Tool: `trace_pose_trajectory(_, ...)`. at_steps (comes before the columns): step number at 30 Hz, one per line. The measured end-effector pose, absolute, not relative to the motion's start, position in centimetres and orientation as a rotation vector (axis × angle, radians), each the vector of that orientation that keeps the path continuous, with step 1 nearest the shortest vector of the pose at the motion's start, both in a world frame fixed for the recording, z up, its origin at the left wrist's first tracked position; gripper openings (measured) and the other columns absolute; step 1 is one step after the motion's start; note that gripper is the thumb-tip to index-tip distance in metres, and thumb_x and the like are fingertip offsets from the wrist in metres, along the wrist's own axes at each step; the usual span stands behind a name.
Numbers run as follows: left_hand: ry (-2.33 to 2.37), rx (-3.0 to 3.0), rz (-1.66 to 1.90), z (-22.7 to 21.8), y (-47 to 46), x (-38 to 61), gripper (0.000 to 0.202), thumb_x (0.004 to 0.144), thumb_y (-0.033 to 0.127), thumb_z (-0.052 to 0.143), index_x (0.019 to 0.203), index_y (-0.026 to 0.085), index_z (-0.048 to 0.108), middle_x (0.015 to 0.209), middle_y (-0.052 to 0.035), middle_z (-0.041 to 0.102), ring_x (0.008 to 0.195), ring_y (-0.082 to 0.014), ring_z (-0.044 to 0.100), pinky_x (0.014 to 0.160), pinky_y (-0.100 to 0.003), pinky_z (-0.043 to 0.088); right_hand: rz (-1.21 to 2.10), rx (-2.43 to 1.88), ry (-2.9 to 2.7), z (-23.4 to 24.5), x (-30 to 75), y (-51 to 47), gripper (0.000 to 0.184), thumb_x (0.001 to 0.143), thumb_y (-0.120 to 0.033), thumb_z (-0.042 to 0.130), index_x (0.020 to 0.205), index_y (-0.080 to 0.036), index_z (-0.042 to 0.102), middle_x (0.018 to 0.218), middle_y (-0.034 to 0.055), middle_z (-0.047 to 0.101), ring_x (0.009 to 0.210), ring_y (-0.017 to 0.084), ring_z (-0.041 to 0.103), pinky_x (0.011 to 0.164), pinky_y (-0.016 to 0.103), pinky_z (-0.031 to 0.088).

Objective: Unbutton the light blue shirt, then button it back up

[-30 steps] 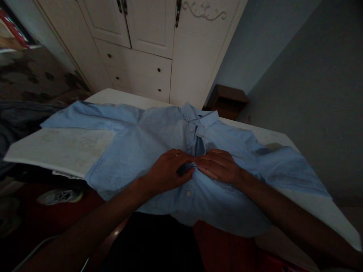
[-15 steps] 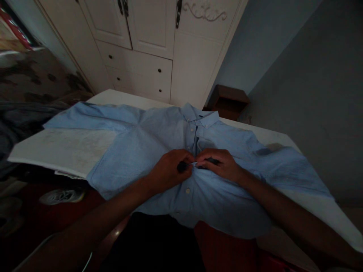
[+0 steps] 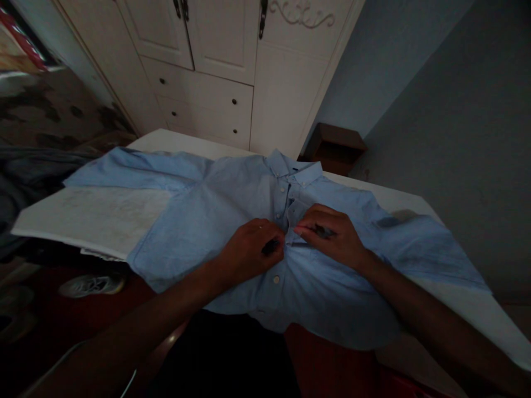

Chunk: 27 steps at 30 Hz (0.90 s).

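At mid-chest of the shirt, both your hands meet on the button strip. Left hand: grip clenched, fingers curled, thumb and fingertips pinching the strip edge from its side. Right hand: grip also closed, thumb and forefinger nipping the opposite front edge, knuckles raised. The two hands are almost touching, with a small fold of cloth bunched between them.

The shirt is light blue and lies front up, flat on the white surface. The collar is on the far side, the sleeves are spread out left and right, and the hem hangs over the near edge toward you. One white button shows just below your left hand, and more run up toward the collar.

Handling, as a judgement: the cloth is light, soft and limp, it creases easily and drags along if you pull. It is not fragile or slippery. The best hold looks like the doubled strip edge close beside a button, where the cloth is firmest; pinch it rather than grab it, and keep the rest flat.

Around it: a cream wardrobe stands behind the surface and a wooden stand beside it. Dark cloth is piled at far left, and a shoe sits on the floor below the edge. The room is dim, so fine detail at the fingertips is hard to read.
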State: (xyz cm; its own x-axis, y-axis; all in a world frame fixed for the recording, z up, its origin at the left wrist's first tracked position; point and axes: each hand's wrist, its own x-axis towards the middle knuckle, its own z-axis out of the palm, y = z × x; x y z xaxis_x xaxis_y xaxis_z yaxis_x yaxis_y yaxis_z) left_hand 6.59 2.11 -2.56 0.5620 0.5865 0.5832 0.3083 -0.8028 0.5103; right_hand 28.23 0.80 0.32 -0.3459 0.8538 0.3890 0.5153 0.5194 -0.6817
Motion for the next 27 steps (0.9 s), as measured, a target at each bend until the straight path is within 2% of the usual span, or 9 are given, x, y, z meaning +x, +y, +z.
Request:
trace_pose_trajectory(2, 0.716, 2.449, 1.145, -2.4, 2.0, 6.6, 0.005, 0.079, 0.013, 0.058, 0.081, 0.018, 0.058, 0.076, -0.0005, 0.065, 0.073, -0.0127, 0.061, 0.070, -0.026, 0.051, 1.087, -1.230, -1.983, 1.2, 28.6, 0.5, 0.022, 0.085, -0.036, 0.064, 0.075, -0.017, 0.070, 0.064, -0.0009, 0.061, 0.051, 0.007, 0.052, 0.044, 0.019, 0.041)
trace_pose_trajectory(4, 0.710, 2.446, 1.176, -2.3, 1.9, 6.6, 0.004, 0.080, 0.014, 0.058, 0.081, 0.018, 0.058, 0.076, -0.0007, 0.066, 0.073, -0.0129, 0.062, 0.069, -0.026, 0.051, 1.621, -1.287, -1.830, 1.8, 28.9, 0.3, 0.025, 0.084, -0.040, 0.065, 0.086, -0.015, 0.072, 0.065, -0.0006, 0.065, 0.042, 0.005, 0.051, 0.034, 0.016, 0.033)
trace_pose_trajectory(7, 0.700, 2.456, 1.210, -2.3, 1.9, 6.6, 0.003, 0.081, 0.015, 0.058, 0.081, 0.019, 0.058, 0.077, -0.0012, 0.067, 0.074, -0.0134, 0.063, 0.069, -0.026, 0.051, 1.966, -1.290, -1.509, 1.9, 28.9, 0.2, 0.029, 0.079, -0.039, 0.070, 0.094, -0.014, 0.071, 0.073, 0.0019, 0.071, 0.039, 0.005, 0.055, 0.028, 0.014, 0.028)
trace_pose_trajectory(14, 0.624, 2.519, 1.267, -2.4, 1.9, 6.6, 0.004, 0.081, 0.015, 0.060, 0.080, 0.018, 0.058, 0.077, -0.0024, 0.068, 0.074, -0.0135, 0.063, 0.068, -0.025, 0.052, 2.095, -1.298, -1.221, 0.9, 28.1, 0.3, 0.022, 0.071, -0.030, 0.077, 0.083, -0.013, 0.070, 0.079, 0.0045, 0.075, 0.045, 0.008, 0.062, 0.029, 0.013, 0.035)
trace_pose_trajectory(22, 0.629, 2.531, 1.214, -2.3, 2.0, 6.7, 0.005, 0.082, 0.015, 0.057, 0.080, 0.018, 0.059, 0.077, -0.0024, 0.069, 0.075, -0.0136, 0.064, 0.070, -0.026, 0.053, 2.029, -1.316, -1.139, 0.4, 27.6, 0.3, 0.019, 0.071, -0.030, 0.077, 0.076, -0.013, 0.068, 0.074, 0.0022, 0.074, 0.042, 0.005, 0.059, 0.026, 0.011, 0.025)
trace_pose_trajectory(27, 0.629, 2.512, 1.215, -2.2, 2.0, 6.7, 0.005, 0.080, 0.013, 0.057, 0.081, 0.018, 0.058, 0.076, -0.0017, 0.067, 0.073, -0.0133, 0.062, 0.068, -0.026, 0.051, 1.970, -1.327, -1.130, 0.4, 27.1, -0.1, 0.020, 0.069, -0.031, 0.078, 0.072, -0.014, 0.067, 0.066, 0.0000, 0.071, 0.039, 0.005, 0.055, 0.026, 0.012, 0.023)
